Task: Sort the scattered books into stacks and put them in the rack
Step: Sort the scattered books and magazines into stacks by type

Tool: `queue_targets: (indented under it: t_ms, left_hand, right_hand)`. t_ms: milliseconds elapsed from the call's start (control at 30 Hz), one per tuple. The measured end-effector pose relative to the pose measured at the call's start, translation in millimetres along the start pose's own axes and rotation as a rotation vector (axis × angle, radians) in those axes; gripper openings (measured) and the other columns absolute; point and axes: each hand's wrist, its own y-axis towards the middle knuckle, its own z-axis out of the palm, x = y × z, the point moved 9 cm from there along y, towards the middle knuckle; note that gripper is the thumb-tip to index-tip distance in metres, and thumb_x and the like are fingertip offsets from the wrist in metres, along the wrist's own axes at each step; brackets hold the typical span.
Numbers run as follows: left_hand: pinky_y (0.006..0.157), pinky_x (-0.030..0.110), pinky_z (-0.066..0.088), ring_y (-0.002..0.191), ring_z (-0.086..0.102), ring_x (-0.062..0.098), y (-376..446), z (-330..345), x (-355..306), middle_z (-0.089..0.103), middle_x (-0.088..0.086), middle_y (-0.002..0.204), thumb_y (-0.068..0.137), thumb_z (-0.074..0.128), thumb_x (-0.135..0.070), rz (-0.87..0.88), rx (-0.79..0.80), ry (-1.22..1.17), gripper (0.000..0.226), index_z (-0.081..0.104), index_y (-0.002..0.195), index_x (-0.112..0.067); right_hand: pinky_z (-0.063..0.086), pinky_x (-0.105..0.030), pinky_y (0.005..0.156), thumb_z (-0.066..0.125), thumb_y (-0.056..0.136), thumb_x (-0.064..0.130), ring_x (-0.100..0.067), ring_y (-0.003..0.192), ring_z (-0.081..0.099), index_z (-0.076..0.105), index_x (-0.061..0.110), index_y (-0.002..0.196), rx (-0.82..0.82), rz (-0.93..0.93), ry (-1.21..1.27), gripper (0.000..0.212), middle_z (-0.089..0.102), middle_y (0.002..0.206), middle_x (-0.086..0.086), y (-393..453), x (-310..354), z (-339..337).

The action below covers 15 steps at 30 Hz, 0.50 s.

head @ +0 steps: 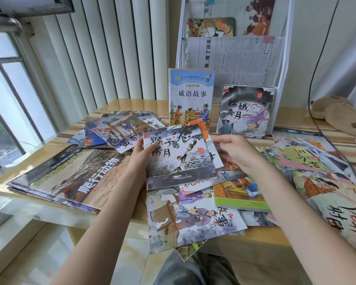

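Left hand [141, 154] pinched the left edge of a thin grey ink-wash picture book [179, 156], thumb on the cover, holding it lifted above the scattered books [193, 219], probably to sort it by size. Right hand [237, 154] hovered at its right edge, fingers loosely spread, holding nothing. Covers were glossy, flat and floppy. White mesh rack [276, 64] stood at the back of the table [132, 103]; two books leaned against it.

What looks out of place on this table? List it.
Most picture books lie fanned and overlapping at all angles on the table, and some overhang its front edge. Two books stand propped against the rack instead of inside it. A stuffed toy sits among them at the far right.
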Motion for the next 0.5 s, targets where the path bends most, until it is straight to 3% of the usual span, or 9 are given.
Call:
queue_targets:
  t_ms: [67, 133, 200, 233, 267, 300, 367, 433, 500]
  left_hand:
    - [0.093, 0.035, 0.048, 0.119, 0.054, 0.029, -5.5, 2.9, -8.0, 0.044, 0.006, 0.139, 0.081, 0.072, -0.029, 0.062, -0.018, 0.068, 0.072, 0.034, 0.143, -0.026]
    - [0.086, 0.034, 0.049, 0.116, 0.056, 0.031, -6.2, 2.6, -9.1, 0.041, 0.016, 0.142, 0.093, 0.060, -0.018, 0.109, -0.054, 0.136, 0.059, 0.032, 0.144, -0.025]
    - [0.053, 0.019, 0.052, 0.074, 0.065, 0.012, -7.4, 1.9, -8.7, 0.040, 0.023, 0.143, 0.095, 0.055, -0.015, 0.120, -0.066, 0.114, 0.057, 0.030, 0.145, -0.024]
    - [0.041, 0.013, 0.043, 0.054, 0.056, 0.003, -8.1, 0.9, -9.0, 0.043, 0.023, 0.140, 0.095, 0.055, -0.015, 0.120, -0.076, 0.123, 0.057, 0.028, 0.145, -0.024]
    - [0.037, 0.009, 0.038, 0.048, 0.049, 0.000, -8.5, 0.7, -8.2, 0.046, 0.021, 0.137, 0.095, 0.054, -0.014, 0.108, -0.073, 0.116, 0.059, 0.026, 0.147, -0.023]
    - [0.040, 0.007, 0.039, 0.054, 0.050, -0.001, -8.4, 1.6, -7.1, 0.048, 0.017, 0.133, 0.095, 0.054, -0.013, 0.090, -0.049, 0.098, 0.062, 0.023, 0.148, -0.023]
    - [0.057, 0.009, 0.048, 0.086, 0.060, 0.008, -8.0, 7.7, -5.5, 0.044, 0.010, 0.137, 0.093, 0.058, -0.013, 0.085, 0.021, 0.112, 0.071, 0.015, 0.150, -0.023]
    - [0.081, 0.025, 0.052, 0.118, 0.054, 0.025, -12.9, 17.4, -4.4, 0.032, 0.011, 0.149, 0.091, 0.062, -0.014, 0.072, 0.099, 0.140, 0.080, 0.010, 0.150, -0.029]
    - [0.106, 0.040, 0.041, 0.136, 0.036, 0.026, -18.0, 30.3, -7.2, 0.015, 0.006, 0.158, 0.091, 0.062, -0.016, 0.121, 0.143, 0.230, 0.084, 0.005, 0.151, -0.029]
  right_hand:
    - [0.059, -0.033, 0.070, 0.042, 0.094, -0.007, -0.019, 0.079, 0.065, 0.065, 0.009, 0.112, 0.054, 0.048, 0.146, 0.034, 0.065, 0.096, -0.001, -4.7, -2.4, 9.2]
    - [0.058, -0.036, 0.073, 0.047, 0.090, -0.006, -0.016, 0.085, 0.064, 0.066, 0.015, 0.110, -0.033, -0.041, 0.006, 0.034, 0.060, 0.098, 0.008, -4.1, 2.4, 3.4]
    - [0.053, -0.032, 0.078, 0.045, 0.091, -0.002, -0.015, 0.091, 0.062, 0.063, 0.020, 0.113, -0.140, -0.178, -0.266, 0.036, 0.059, 0.116, 0.008, -4.9, 12.2, -2.6]
    - [0.048, -0.028, 0.083, 0.043, 0.094, 0.002, -0.017, 0.098, 0.061, 0.058, 0.018, 0.122, -0.136, -0.220, -0.358, 0.036, 0.057, 0.126, 0.003, -5.1, 13.8, 0.8]
    - [0.045, -0.028, 0.084, 0.042, 0.097, 0.008, -0.017, 0.099, 0.058, 0.051, 0.016, 0.130, -0.106, -0.217, -0.408, 0.036, 0.053, 0.134, -0.002, -5.1, 11.3, 5.7]
    - [0.042, -0.028, 0.082, 0.040, 0.099, 0.016, -0.018, 0.095, 0.057, 0.045, 0.015, 0.136, -0.077, -0.196, -0.423, 0.037, 0.050, 0.138, -0.005, -5.6, 7.2, 10.0]
    - [0.037, -0.028, 0.082, 0.034, 0.102, 0.030, -0.021, 0.101, 0.056, 0.041, 0.017, 0.137, -0.051, -0.157, -0.385, 0.038, 0.049, 0.137, -0.006, -7.4, 1.8, 14.2]
    - [0.035, -0.029, 0.089, 0.034, 0.101, 0.036, -0.020, 0.117, 0.049, 0.042, 0.018, 0.134, -0.063, -0.135, -0.224, 0.038, 0.049, 0.136, -0.003, -4.1, 0.2, 11.7]
    - [0.034, -0.031, 0.093, 0.041, 0.099, 0.036, -0.017, 0.119, 0.045, 0.044, 0.019, 0.130, -0.052, -0.085, 0.017, 0.035, 0.047, 0.133, 0.000, 0.9, -2.6, 8.9]
